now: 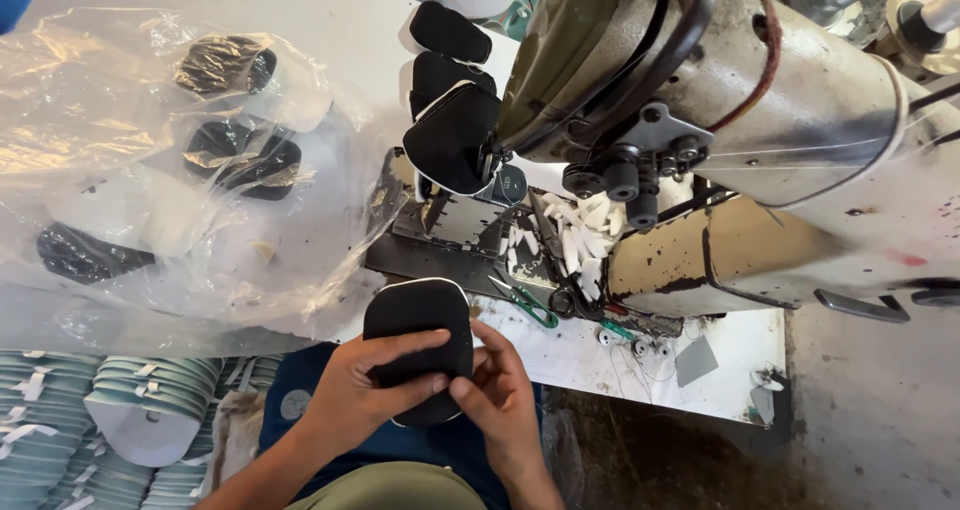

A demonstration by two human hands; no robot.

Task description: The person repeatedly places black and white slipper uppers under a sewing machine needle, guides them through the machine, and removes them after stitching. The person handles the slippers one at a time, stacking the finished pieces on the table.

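Both the left hand [365, 390] and right hand [500, 405] pinch a black oval fabric pad [415, 320], hiding its lower edge; at twelve o'clock, the sewing machine's [760, 120] needle stays unseen.

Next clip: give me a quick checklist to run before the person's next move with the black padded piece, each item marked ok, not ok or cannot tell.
1. Black padded piece held by both hands: ok.
2. Left hand fingers lie across its front: ok.
3. Right hand pinches its lower edge: ok.
4. Sewing machine needle area free: not ok, another black piece sits there.
5. Green-handled scissors close by on the table: ok.
6. White edge trim complete: cannot tell.
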